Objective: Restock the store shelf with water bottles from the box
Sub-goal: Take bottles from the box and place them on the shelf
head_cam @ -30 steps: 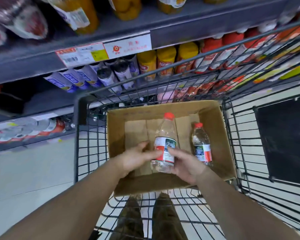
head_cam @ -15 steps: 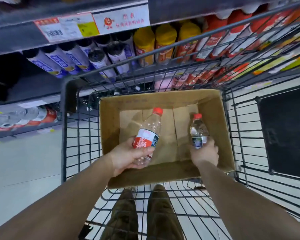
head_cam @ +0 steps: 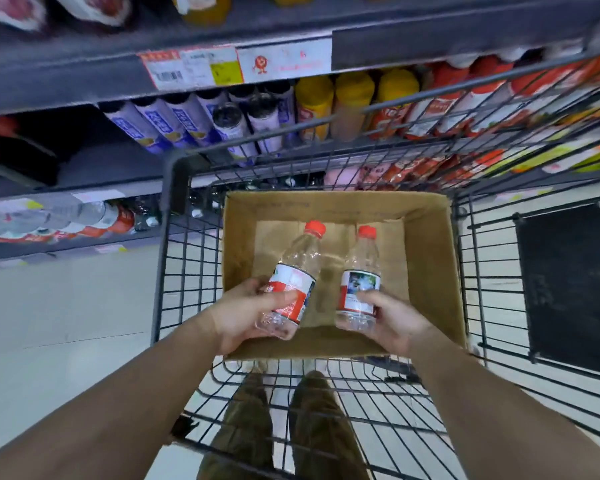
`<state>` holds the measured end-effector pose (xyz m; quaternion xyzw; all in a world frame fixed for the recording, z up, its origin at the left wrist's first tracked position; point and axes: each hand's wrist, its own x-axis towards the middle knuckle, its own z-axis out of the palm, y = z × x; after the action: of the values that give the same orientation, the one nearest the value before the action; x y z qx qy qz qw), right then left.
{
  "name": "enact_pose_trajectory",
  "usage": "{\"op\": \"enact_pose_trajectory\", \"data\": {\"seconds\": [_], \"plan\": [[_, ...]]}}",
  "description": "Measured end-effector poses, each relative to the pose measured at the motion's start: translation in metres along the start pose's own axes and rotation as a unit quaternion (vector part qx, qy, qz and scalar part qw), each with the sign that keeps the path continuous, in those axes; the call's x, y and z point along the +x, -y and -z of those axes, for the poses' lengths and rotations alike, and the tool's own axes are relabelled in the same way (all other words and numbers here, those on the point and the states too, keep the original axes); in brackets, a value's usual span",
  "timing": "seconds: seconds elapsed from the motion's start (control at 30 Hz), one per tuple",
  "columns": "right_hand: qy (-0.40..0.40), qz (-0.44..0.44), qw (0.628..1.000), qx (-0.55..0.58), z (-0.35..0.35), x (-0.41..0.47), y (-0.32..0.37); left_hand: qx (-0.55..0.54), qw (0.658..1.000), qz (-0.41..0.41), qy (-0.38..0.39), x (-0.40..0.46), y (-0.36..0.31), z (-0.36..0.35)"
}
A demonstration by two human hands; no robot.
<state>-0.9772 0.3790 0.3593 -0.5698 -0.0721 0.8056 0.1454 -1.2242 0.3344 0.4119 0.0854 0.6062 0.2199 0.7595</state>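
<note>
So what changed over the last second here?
The right hand let go of the shared bottle, gripped the second bottle and lifted it off the box floor. The left hand kept the first bottle, now tilted. Box and cart stayed put.

Two clear water bottles with red caps and red-and-white labels are held above the cardboard box [head_cam: 426, 258], caps pointing toward its far wall. The left bottle [head_cam: 293, 275] is tilted, cap leaning right; the left hand [head_cam: 246, 317] grips its lower half. The right bottle [head_cam: 359, 278] stands nearly upright; the right hand [head_cam: 395, 320] grips its base. The box is open-topped and sits in the wire cart [head_cam: 174, 258]. The store shelf [head_cam: 84, 77] stands beyond the cart's far edge.
</note>
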Motion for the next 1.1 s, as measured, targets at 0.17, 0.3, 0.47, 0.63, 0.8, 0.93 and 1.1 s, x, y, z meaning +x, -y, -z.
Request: {"op": "enact_pose_trajectory", "data": {"seconds": [0.17, 0.3, 0.47, 0.63, 0.8, 0.93, 1.1], "plan": [[0.15, -0.039, 0.987, -0.047, -0.066, -0.053, -0.007, 0.018, 0.999, -0.037, -0.005, -0.059, -0.013, 0.009], [0.197, -0.038, 0.974, -0.105, -0.142, -0.086, -0.006, 0.018, 0.995, -0.096, 0.004, -0.129, -0.024, 0.038], [0.221, -0.014, 0.954, -0.201, -0.25, -0.111, -0.029, 0.013, 0.985, -0.173, -0.017, -0.226, -0.021, 0.099], [0.223, 0.096, 0.923, -0.298, -0.389, -0.129, -0.088, -0.021, 0.962, -0.253, -0.103, -0.309, 0.011, 0.206], [0.258, 0.071, 0.928, -0.258, -0.533, -0.148, -0.185, -0.059, 0.938, -0.294, -0.173, -0.42, 0.06, 0.329], [0.301, 0.037, 0.914, -0.269, -0.633, -0.167, -0.259, -0.113, 0.913, -0.317, -0.23, -0.494, 0.093, 0.412], [0.313, 0.035, 0.905, -0.285, -0.723, -0.169, -0.3, -0.178, 0.885, -0.361, -0.236, -0.538, 0.114, 0.479]]}}
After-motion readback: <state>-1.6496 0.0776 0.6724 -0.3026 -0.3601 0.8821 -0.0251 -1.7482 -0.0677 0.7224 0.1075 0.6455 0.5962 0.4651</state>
